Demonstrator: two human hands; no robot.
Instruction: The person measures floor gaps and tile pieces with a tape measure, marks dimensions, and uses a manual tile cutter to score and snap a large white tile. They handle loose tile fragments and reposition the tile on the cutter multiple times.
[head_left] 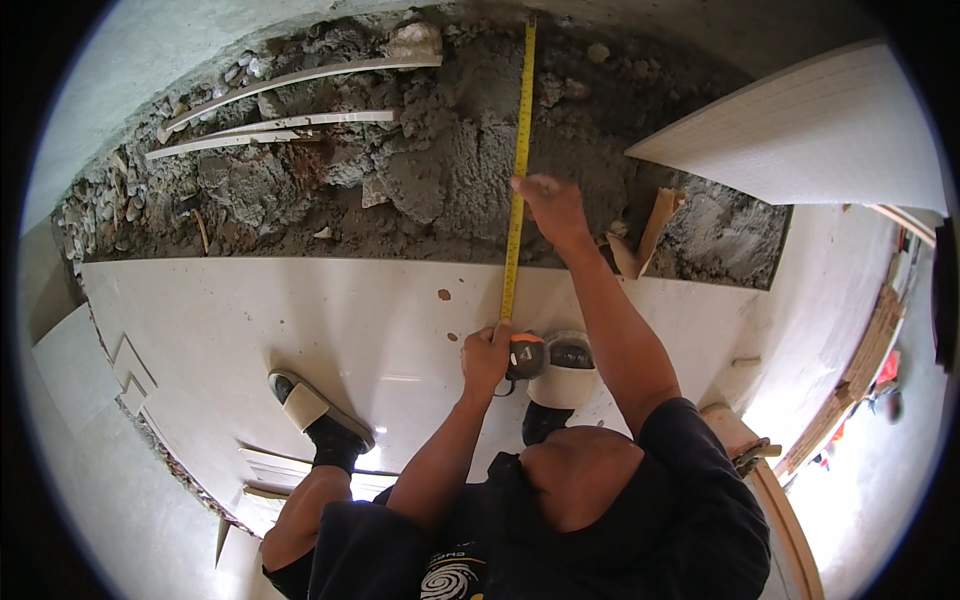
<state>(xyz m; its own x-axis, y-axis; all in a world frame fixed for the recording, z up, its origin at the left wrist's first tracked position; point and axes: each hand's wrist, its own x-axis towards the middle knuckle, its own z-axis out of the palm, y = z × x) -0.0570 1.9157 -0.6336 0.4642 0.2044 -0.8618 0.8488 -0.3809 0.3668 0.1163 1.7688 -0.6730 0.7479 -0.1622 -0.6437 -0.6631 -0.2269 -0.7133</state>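
Observation:
A tape measure (528,358) with a dark and orange case sits in my left hand (486,357), low over the pale tiled floor. Its yellow blade (522,130) is pulled out straight, crossing the tile edge and the rough grey mortar bed (440,180) up to the far wall. Partway along the blade, my right hand (556,208) is closed at its edge, thumb and finger pinched against it. The other fingers curl in toward the palm.
Pale cut strips (300,75) lie on the mortar and rubble at the left. A large tile (810,125) leans at the right, near a torn piece of cardboard (655,230). My sandalled feet stand on the laid tile (200,310). A wooden board (850,370) lies at the far right.

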